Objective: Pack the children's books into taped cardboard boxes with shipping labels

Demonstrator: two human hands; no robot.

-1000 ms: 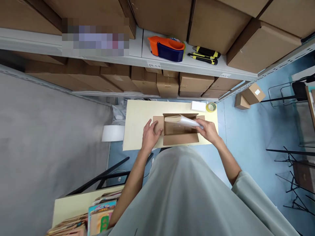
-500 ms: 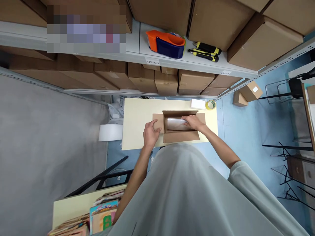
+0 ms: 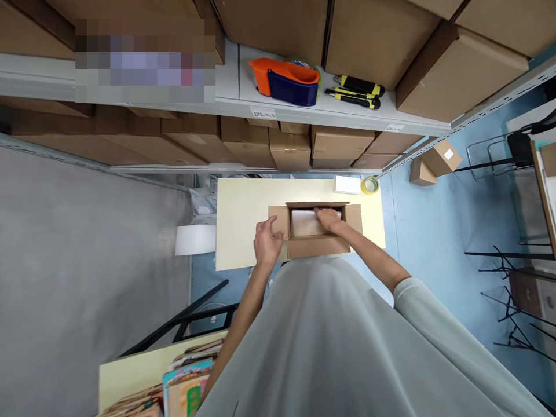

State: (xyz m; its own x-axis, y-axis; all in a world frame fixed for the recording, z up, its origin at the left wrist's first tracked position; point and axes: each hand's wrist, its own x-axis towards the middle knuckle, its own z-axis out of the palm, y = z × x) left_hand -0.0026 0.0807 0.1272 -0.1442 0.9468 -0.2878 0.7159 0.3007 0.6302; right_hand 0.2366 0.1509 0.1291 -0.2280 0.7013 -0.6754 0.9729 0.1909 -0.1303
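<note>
An open cardboard box (image 3: 318, 248) stands on the cream table with its flaps folded outward. Inside lies a pale white package (image 3: 303, 223) with a smooth, slightly shiny surface. My right hand (image 3: 329, 219) reaches into the box, its fingers curled over the package near the far wall; the fingertips are partly hidden. At the left flap (image 3: 278, 219) is my left hand (image 3: 267, 242), thumb and fingers apart, the fingertips by the flap's edge. Whether they touch it I cannot tell.
On the cream table (image 3: 243, 226) a white box (image 3: 347, 185) and a tape roll (image 3: 369, 185) sit at the back right. Above, a shelf (image 3: 299, 113) holds cartons, an orange-and-blue tape dispenser (image 3: 286, 81) and several cutters (image 3: 356, 92). Books (image 3: 186, 385) lie lower left.
The white package sits lower and flatter in the box. My right hand has moved slightly left and deeper in with it. My left hand stays by the left flap.
</note>
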